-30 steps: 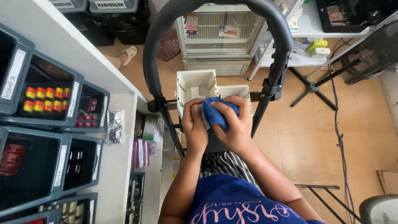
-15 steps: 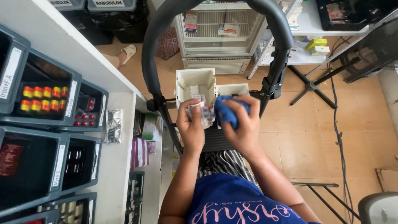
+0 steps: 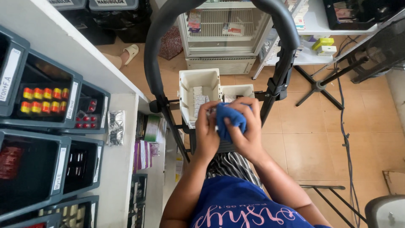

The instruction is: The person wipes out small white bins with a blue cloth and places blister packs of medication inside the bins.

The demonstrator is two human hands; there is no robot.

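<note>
Blue cloth [image 3: 230, 120], soft and light, bunched just in front of the white bin [image 3: 198, 86]. Right hand [image 3: 247, 133] closed over it; left hand [image 3: 206, 131] pinches its edge. Likely grips anywhere, best by the bunch.

The blue cloth [image 3: 230, 120] now sits lower, between both hands near frame centre; the right hand [image 3: 249, 131] drops from the white bins [image 3: 198, 84], meeting the left hand [image 3: 207, 131].
</note>
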